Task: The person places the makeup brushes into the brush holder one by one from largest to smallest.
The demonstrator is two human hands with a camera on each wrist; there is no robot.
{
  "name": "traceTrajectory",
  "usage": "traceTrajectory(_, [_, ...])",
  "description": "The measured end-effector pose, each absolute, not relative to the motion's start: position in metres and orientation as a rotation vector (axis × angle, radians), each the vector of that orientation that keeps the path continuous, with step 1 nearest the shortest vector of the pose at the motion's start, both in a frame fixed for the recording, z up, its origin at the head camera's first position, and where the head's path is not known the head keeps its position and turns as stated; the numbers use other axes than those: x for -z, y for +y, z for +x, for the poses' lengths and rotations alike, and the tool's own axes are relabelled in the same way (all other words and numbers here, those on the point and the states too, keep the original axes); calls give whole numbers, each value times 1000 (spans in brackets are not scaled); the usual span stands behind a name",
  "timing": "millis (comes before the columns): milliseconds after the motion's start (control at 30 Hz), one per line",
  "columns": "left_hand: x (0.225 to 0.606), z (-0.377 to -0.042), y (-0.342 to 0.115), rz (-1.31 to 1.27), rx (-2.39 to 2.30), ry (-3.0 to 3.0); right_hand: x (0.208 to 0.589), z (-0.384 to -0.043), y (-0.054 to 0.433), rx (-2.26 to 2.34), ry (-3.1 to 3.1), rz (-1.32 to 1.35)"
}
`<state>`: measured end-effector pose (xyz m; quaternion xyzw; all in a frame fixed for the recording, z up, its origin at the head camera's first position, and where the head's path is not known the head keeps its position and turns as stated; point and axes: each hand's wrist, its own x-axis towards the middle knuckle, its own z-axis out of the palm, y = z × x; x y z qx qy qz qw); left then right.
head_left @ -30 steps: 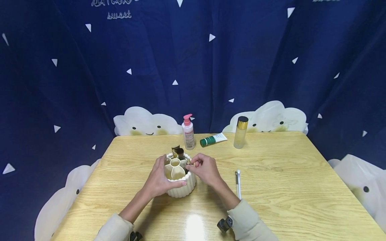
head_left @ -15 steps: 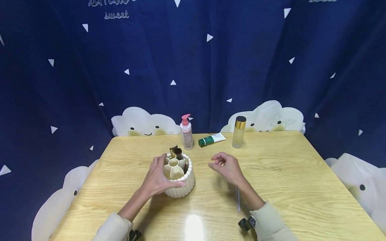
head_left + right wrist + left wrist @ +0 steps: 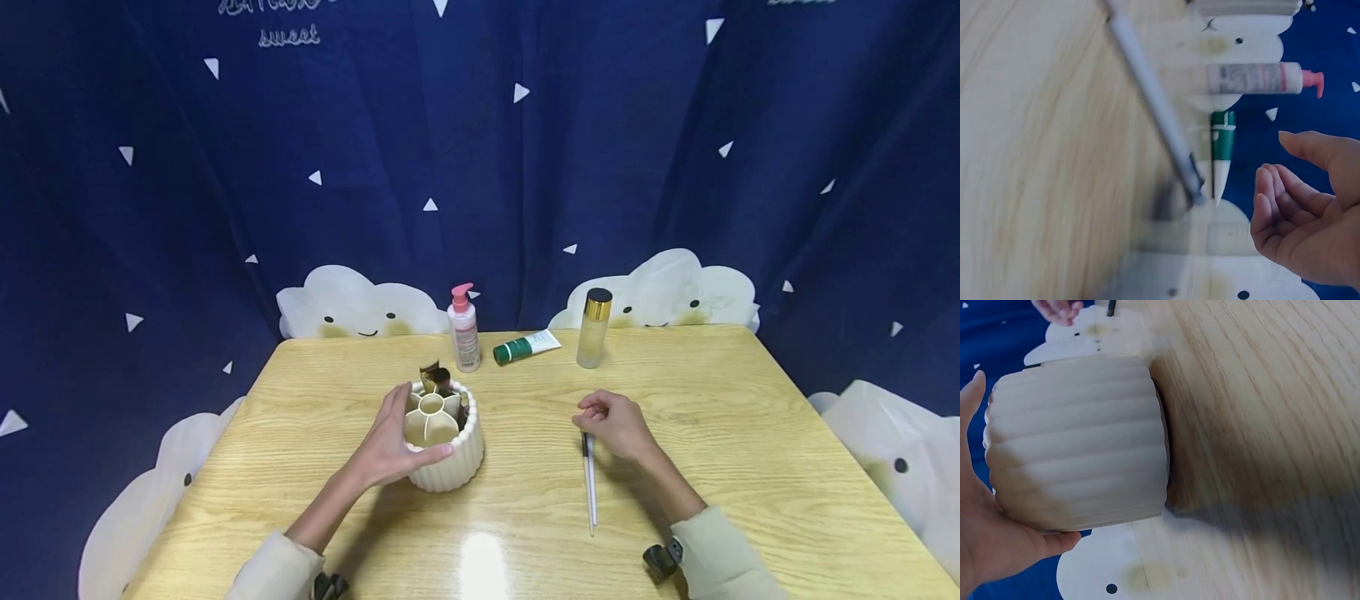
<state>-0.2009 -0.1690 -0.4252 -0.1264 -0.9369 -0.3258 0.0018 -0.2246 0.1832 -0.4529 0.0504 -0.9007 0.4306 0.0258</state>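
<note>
In the head view, my left hand (image 3: 388,446) grips the side of a cream ribbed brush holder (image 3: 452,468) with inner compartments. The left wrist view shows the thumb and fingers spread around the holder's wall (image 3: 1085,444). Several makeup brushes (image 3: 441,381) stand in its back and right compartments. My right hand (image 3: 618,427) hovers at the upper ends of two thin makeup brushes (image 3: 590,492) lying side by side on the table. In the right wrist view, its thumb stands apart from loosely bent fingers (image 3: 1285,200), with nothing between them; the brushes look blurred there.
At the back of the wooden table (image 3: 712,433) stands a pump bottle (image 3: 466,337) with a pink top. Beside it lies a green and white tube (image 3: 527,347). A clear bottle (image 3: 593,333) with a black and gold cap stands further right. A blue curtain (image 3: 480,167) hangs behind.
My right hand has left the holder's right side and moved right, over to the two brushes on the table. My left hand stays on the holder.
</note>
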Motion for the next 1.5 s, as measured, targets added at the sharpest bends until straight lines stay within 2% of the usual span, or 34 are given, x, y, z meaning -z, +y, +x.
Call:
traceTrajectory(467, [424, -199, -171, -380, 993, -2965, 470, -218, 196, -1363, -2958, -19])
traceTrajectory(1133, [429, -203, -169, -328, 1078, -2896, 470, -218, 192, -1223, -3024, -21])
traceTrajectory(1500, [430, -200, -166, -285, 1076, -2883, 470, -226, 186, -960, -3104, -30])
